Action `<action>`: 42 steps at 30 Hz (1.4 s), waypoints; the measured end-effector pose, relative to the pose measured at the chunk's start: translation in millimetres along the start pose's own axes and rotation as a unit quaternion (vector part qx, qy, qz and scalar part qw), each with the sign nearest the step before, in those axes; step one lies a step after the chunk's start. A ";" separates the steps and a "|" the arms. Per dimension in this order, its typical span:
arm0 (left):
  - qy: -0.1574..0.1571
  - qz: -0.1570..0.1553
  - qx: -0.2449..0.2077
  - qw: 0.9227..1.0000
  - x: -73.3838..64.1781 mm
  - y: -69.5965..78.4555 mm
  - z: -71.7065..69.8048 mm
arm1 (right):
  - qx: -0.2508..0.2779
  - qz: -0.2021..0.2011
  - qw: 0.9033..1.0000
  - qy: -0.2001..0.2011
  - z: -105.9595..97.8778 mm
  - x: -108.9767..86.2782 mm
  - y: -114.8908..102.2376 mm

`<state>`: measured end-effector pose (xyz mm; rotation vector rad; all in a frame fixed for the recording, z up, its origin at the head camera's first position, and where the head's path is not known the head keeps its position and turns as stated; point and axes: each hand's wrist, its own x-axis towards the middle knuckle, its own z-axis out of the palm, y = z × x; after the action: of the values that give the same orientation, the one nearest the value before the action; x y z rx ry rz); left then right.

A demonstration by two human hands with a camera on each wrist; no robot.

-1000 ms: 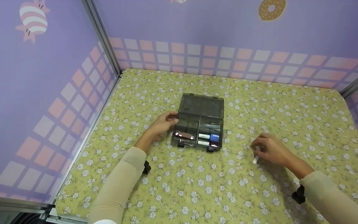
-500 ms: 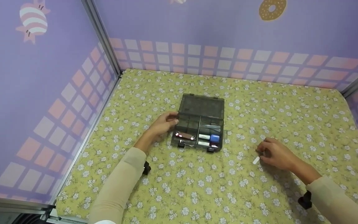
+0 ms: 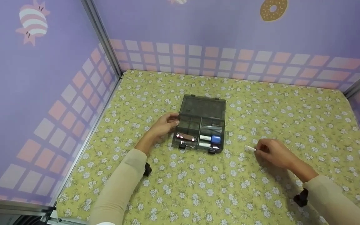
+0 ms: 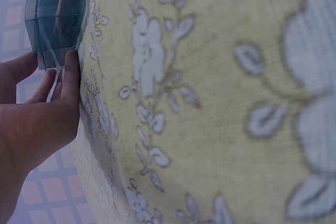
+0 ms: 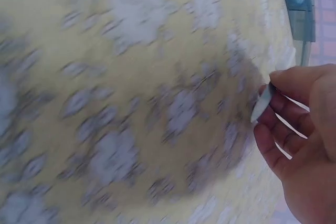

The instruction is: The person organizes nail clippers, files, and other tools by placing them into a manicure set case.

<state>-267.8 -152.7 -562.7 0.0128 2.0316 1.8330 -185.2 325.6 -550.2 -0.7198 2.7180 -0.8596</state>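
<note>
A smoky see-through compartment box (image 3: pixel 202 107) stands with its lid raised at mid-table. My left hand (image 3: pixel 162 125) grips its left side near the hinge; in the left wrist view, thumb and fingers meet the box's end (image 4: pixel 44 14). Inside lie a reddish-brown pocketknife-like piece (image 3: pixel 184 137), a small blue bottle (image 3: pixel 216 139) with a white cap, a similar dark red one and thin silvery strips (image 3: pixel 212 128). To the right, my right hand (image 3: pixel 270 153) pinches a small flat white stick (image 3: pixel 251 148) just above the cloth. Its dark end shows in the right wrist view.
A yellow flowered cloth (image 3: pixel 192 187) covers the table. Purple walls with a checked band (image 3: pixel 211 56) close off the back and sides, and a metal post (image 3: pixel 105 40) stands in the left corner.
The white stick has turned in my right hand's fingers and now points left toward the box; the hand shifted slightly right, then back. My left hand and the box have stayed put.
</note>
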 end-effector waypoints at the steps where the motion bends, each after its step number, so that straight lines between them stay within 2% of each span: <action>1: 0.001 0.000 -0.001 1.000 -0.1 -0.1 0.0 | 0.007 0.003 1.000 0.004 -0.4 4.1 -2.7; 6: 0.003 -0.002 0.001 1.000 0.3 -0.8 -0.5 | 0.034 0.000 0.999 0.021 -1.8 28.5 -18.1; 13: -0.002 -0.005 0.024 1.000 1.2 -1.7 -0.7 | 0.042 -0.010 0.998 0.051 5.5 67.3 -40.9; 19: -0.004 -0.008 0.037 0.999 2.5 -1.4 -0.5 | 0.042 -0.039 0.996 0.072 13.8 96.1 -61.9; 27: 0.007 -0.006 0.029 1.000 1.7 -2.1 1.2 | 0.053 -0.073 0.992 0.086 24.2 131.2 -91.3; 33: 0.006 -0.005 0.022 1.000 0.5 -2.4 3.6 | 0.065 -0.069 0.992 0.082 38.2 152.5 -110.6; 42: 0.006 0.002 -0.015 1.000 1.6 -1.3 2.5 | 0.064 -0.068 0.991 0.095 53.8 182.6 -135.8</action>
<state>-268.2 -150.2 -564.6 -0.0029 2.0144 1.8702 -272.0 110.3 -522.4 -0.8428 2.7680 -1.1788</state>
